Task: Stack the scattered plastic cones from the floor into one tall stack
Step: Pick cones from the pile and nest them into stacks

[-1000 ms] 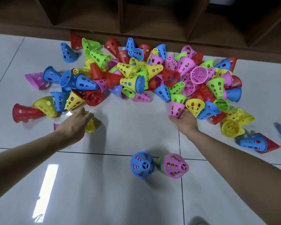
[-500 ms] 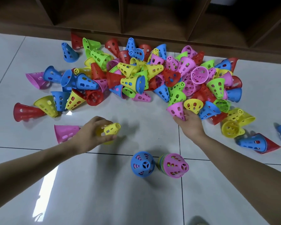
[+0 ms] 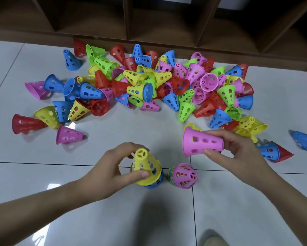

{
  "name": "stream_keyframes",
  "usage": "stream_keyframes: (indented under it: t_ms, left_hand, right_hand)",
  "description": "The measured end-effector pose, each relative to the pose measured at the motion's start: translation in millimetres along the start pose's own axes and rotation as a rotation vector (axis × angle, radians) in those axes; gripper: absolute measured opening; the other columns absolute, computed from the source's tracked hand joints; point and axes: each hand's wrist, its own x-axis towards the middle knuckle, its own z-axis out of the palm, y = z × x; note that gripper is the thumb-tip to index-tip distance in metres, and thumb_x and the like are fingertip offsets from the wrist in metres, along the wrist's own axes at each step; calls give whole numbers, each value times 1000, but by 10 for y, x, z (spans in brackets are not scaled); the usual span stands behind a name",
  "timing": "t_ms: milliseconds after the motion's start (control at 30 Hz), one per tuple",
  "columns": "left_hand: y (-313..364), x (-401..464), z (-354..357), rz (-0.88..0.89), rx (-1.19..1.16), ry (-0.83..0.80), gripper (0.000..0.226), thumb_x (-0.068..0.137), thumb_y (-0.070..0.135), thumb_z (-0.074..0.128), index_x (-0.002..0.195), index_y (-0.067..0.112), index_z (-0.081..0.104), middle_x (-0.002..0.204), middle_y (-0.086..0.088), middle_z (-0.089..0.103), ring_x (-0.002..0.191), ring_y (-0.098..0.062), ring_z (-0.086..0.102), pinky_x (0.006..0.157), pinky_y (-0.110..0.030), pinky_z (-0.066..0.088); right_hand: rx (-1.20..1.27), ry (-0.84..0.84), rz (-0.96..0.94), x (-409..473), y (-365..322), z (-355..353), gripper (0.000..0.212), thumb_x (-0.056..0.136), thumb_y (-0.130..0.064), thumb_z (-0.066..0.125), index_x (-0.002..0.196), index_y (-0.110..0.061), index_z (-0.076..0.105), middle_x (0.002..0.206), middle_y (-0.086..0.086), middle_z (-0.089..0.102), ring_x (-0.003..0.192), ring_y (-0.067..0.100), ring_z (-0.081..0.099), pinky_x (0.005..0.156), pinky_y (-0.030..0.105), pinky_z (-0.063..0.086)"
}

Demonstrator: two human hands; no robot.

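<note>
On the white tiled floor (image 3: 42,174), a pink cone (image 3: 68,134) lies on its side alone toward the left, just in front of a red cone (image 3: 25,123) and a yellow one at the near-left end of the heap (image 3: 149,86). The heap of red, blue, green, yellow and pink cones spreads across the far part of the floor, up to the foot of a brown shelf (image 3: 149,23). Near the middle, the left hand (image 3: 113,167) grips a yellow cone (image 3: 145,167) between thumb and fingers, tip up, set over a blue cone (image 3: 156,183) that stands on the floor. Just to its right stands a short stack (image 3: 183,175) topped by a pink cone. Above that, the right hand (image 3: 238,150) holds another pink cone (image 3: 201,143) on its side off the floor, fingers curled round its narrow end, wide mouth pointing left. A lone blue cone (image 3: 302,140) lies near the floor's right edge.
</note>
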Motion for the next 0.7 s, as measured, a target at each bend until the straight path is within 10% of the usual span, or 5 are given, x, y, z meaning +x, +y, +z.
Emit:
stream_keyframes:
  t_ms: [400, 700]
  left_hand:
    - [-277, -34, 205, 93, 246, -203, 50, 88, 54, 70, 133, 38, 56, 127, 24, 57, 122, -5, 53, 99, -25, 47]
    - [-402, 3, 107, 122, 302, -243, 46, 92, 53, 65, 130, 27, 59, 127, 20, 59, 121, -6, 54, 100, -21, 44]
  right_hand:
    - [-507, -308, -49, -227, 303, 19, 29, 77, -42, 72, 104, -36, 66, 83, -9, 58, 78, 17, 56, 67, 30, 50]
    - [-338, -79, 51, 46, 556, 80, 19, 82, -26, 79, 99, -25, 70, 82, -6, 61, 79, 14, 59, 71, 30, 50]
